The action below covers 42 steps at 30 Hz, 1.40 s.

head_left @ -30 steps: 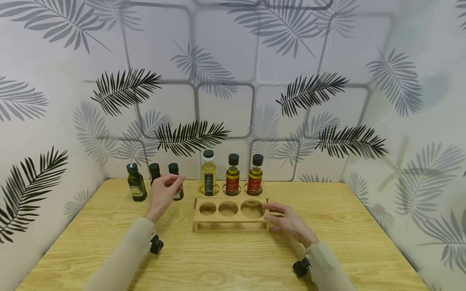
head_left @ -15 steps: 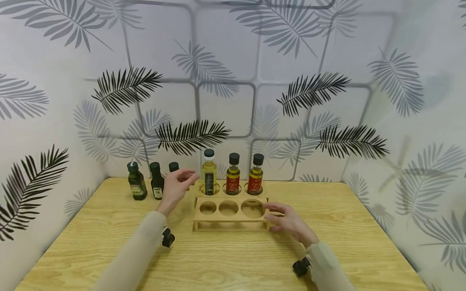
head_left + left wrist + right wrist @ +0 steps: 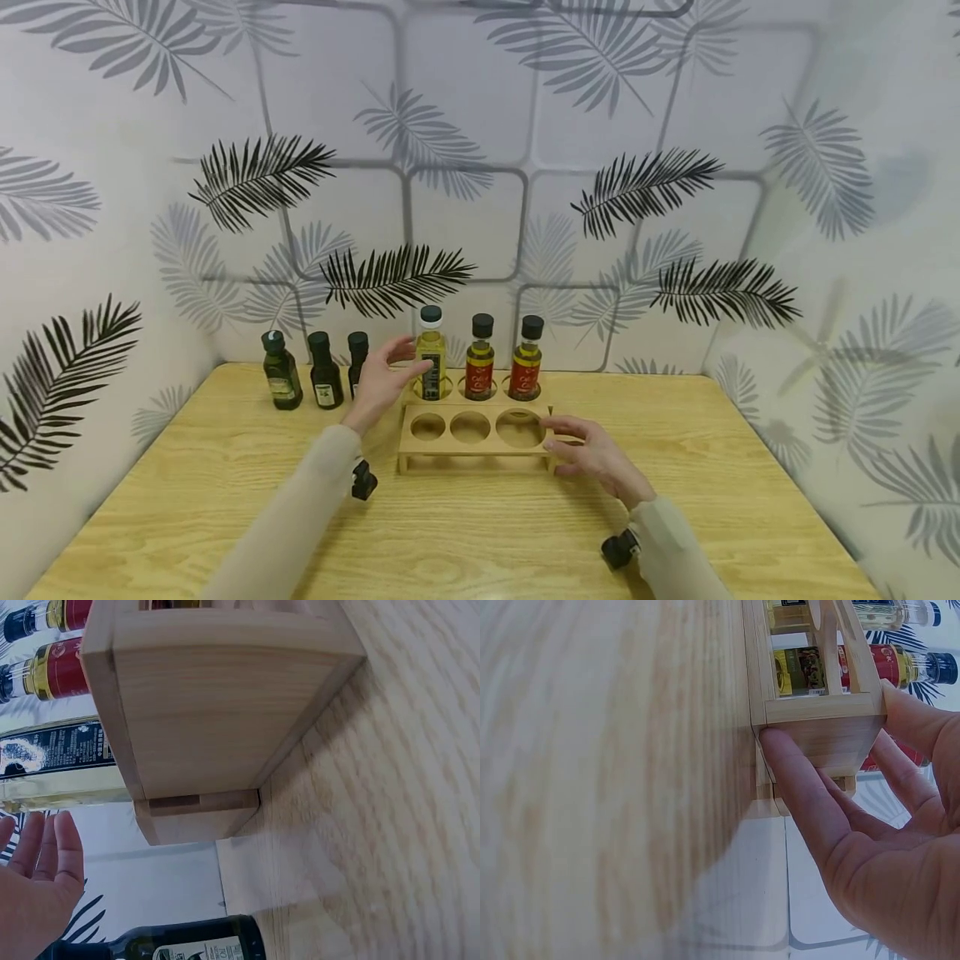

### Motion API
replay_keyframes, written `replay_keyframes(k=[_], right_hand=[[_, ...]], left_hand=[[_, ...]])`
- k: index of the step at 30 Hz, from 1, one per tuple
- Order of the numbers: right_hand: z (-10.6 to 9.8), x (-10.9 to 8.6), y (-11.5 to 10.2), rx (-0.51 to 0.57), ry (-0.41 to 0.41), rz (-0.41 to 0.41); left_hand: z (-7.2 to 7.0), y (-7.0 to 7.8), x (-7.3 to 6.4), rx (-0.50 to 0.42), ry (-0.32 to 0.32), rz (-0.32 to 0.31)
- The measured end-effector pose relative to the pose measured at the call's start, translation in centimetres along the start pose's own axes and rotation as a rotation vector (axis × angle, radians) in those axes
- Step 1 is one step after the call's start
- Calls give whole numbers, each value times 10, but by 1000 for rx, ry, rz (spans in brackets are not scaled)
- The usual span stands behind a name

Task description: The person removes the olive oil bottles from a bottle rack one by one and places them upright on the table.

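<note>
A two-tier wooden bottle rack stands on the table, with a pale yellow oil bottle and two red-labelled oil bottles upright in its back row. Several round holes in the front tier hold nothing. My left hand is at the yellow bottle's left side, thumb in front of it, fingers extended. In the left wrist view those fingers lie right at the bottle's edge. My right hand rests its fingertips on the rack's right end panel, fingers spread and fairly straight.
Left of the rack, three dark green bottles stand in a row: one at the far left, one in the middle, and one partly behind my left hand. A leaf-patterned wall closes off the table's back.
My left hand has moved right, from in front of the dark green bottles to the yellow oil bottle, its fingers opening out. My right hand has stayed at the rack's end.
</note>
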State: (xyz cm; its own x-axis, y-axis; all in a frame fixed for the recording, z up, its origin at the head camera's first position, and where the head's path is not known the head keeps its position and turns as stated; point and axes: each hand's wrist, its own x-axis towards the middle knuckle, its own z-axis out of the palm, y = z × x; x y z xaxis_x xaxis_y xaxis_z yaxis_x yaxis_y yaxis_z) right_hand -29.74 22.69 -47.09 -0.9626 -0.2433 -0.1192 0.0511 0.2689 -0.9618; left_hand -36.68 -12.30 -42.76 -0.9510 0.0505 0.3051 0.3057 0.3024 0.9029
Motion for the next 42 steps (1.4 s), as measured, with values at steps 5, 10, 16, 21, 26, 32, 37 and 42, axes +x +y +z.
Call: replay_keyframes(k=[5,10,16,21,26,32,37,42], right_hand=[[1,1,1,3,5,4],[1,1,1,7,-5,-1],[1,-3,0,12,0,-4],[1,-3,1,16,-21,-9],[0,-1,0,26,-21,-4],[1,-1,-1,17,-12,-4],[1,-1,-1,21,-7,-9],[1,0,0,16,-10,-11]], left_hand=[[5,2,2,21,-27,-51],[7,0,4,46,-55,-64],[9,-3,8,59,-108,-72],[8,-6,8,61,-134,-80],[6,-6,10,80,-159,-76],[4,-4,12,49,-171,-83],[4,-3,12,11,-177,-89],[5,0,10,-11,-169,-94]])
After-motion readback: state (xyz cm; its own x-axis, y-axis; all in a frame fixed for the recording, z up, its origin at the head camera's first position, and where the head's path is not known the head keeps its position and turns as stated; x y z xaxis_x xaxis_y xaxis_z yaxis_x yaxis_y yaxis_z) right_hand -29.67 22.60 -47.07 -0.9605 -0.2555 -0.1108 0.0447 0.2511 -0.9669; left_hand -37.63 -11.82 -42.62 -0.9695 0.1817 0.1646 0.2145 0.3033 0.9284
